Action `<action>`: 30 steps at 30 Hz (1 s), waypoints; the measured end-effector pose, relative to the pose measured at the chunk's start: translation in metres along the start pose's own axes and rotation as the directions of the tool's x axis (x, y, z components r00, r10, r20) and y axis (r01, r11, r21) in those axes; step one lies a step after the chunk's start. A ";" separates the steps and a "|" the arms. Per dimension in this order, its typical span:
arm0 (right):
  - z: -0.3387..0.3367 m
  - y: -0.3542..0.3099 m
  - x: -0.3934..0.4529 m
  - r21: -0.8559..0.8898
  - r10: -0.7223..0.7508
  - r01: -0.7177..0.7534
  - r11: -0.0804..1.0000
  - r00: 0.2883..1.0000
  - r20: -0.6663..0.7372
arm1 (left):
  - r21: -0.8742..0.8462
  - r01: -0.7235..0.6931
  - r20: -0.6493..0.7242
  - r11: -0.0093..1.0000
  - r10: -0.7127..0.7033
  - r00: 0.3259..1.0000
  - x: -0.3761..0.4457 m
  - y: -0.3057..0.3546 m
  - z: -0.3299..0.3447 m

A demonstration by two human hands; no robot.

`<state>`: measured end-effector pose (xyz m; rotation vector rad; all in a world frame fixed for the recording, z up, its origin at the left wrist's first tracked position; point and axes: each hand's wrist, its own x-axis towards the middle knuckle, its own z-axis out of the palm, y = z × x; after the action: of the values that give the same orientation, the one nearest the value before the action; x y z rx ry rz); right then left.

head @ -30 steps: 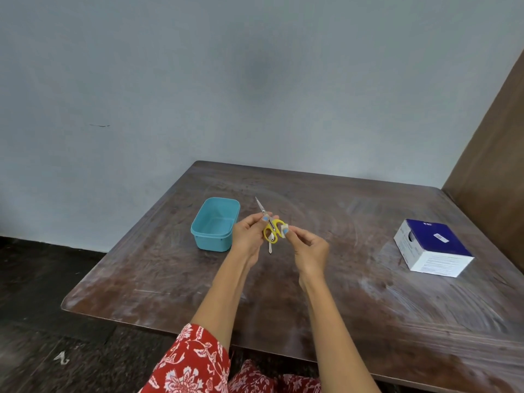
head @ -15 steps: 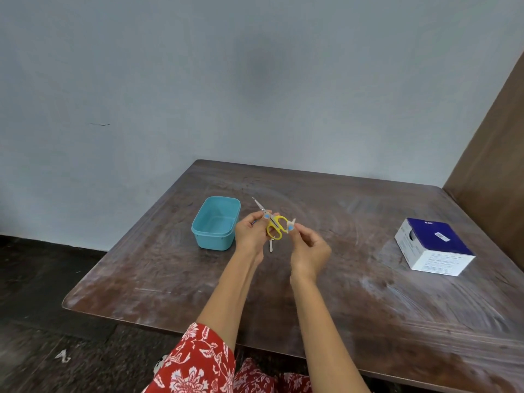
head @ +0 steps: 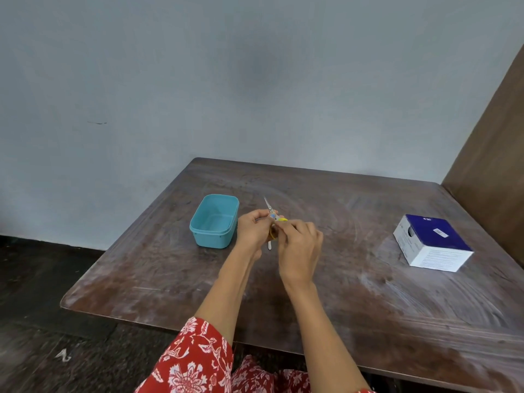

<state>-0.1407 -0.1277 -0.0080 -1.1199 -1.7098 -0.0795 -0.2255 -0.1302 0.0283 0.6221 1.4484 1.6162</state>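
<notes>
Head view, seated at a worn dark wooden table [head: 354, 293]

- Both hands are raised just above the middle of the table and meet around a small pair of scissors [head: 271, 212] with yellow handles
- Left hand [head: 252, 231]: fingers curled round the handle end. The thin metal blades stick up and away past the knuckles, and seem closed
- Right hand [head: 299, 245]: fingertips drawn narrow, pinching at the yellow loop. Its back hides the contact, so what exactly it pinches cannot be told
- A short white strip [head: 270, 245] hangs down between the two hands. What it is, or whether it is tied to the scissors, cannot be told
- Teal tub [head: 211, 239] stands just left of the left hand, lid off. What shows of its inside is bare
- White and blue box [head: 433, 245] sits well apart on the right, untouched
- Red floral sleeve [head: 198, 358] at the bottom edge

Progress, as a judgement: the work reads as early or midway. The scissors are in hand and being fiddled with at the handle, with no cut material visible. Nothing has gone into the tub and the box is not yet reached for. What is left seems to be finishing at the handle, then using the scissors or setting them down
</notes>
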 end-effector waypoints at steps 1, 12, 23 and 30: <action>0.000 0.000 0.001 -0.007 -0.007 0.007 1.000 1.000 0.007 | 0.006 0.002 0.002 1.000 -0.002 1.000 0.000 0.001 0.000; -0.003 -0.003 -0.001 -0.095 0.080 -0.070 0.993 0.991 0.109 | 0.037 0.008 -0.008 0.999 -0.007 1.000 0.006 -0.003 -0.001; -0.010 -0.014 -0.003 -0.053 0.303 -0.298 0.953 0.941 0.150 | -0.010 -0.016 -0.023 1.000 0.016 1.000 0.005 0.000 -0.001; -0.010 -0.028 -0.005 0.489 0.742 -0.805 0.335 0.546 0.390 | -0.161 -0.024 -0.054 0.987 0.015 0.998 0.002 0.001 -0.003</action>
<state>-0.1529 -0.1516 0.0047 -1.2970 -0.9348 1.1240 -0.2295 -0.1300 0.0280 0.5056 1.3365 1.7566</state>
